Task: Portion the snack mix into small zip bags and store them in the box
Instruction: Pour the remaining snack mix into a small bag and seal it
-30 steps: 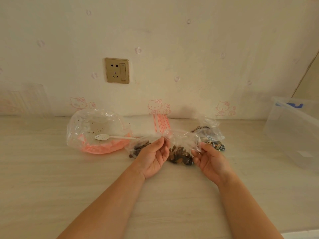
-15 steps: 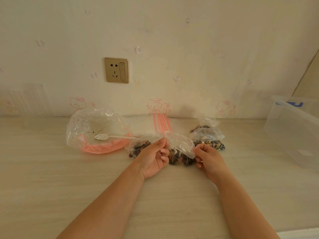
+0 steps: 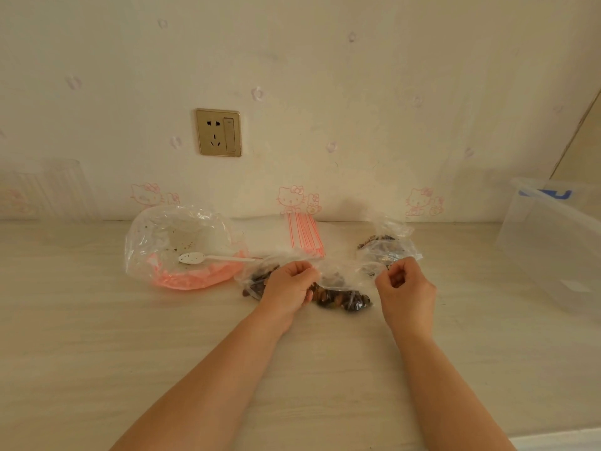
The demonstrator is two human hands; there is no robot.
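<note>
Clear plastic, filled at the bottom with dark snack mix, makes up the small zip bag (image 3: 341, 289) held just above the pale wood-grain worktop (image 3: 97, 369). Its top edge is pinched at one end by the curled fingers of the left hand (image 3: 287, 288) and at the other by the right hand (image 3: 405, 284), so the mouth is stretched between them; whether the strip is sealed cannot be told. Two more filled bags are seen: one (image 3: 257, 278) partly behind the left hand, another (image 3: 385, 247) beyond the right. A stack of unused zip bags (image 3: 304, 234) with red strips lies by the wall, beside a large, nearly emptied bag (image 3: 182, 242) with a white spoon (image 3: 208, 258) in it. The clear storage box (image 3: 553, 242) stands well apart at the right edge. If the strip is left partly unpressed, mix could spill when the bag is carried across. No legible writing is seen; only pink cartoon cats (image 3: 292, 198) on the wall and an unreadable blue mark on the box.
</note>
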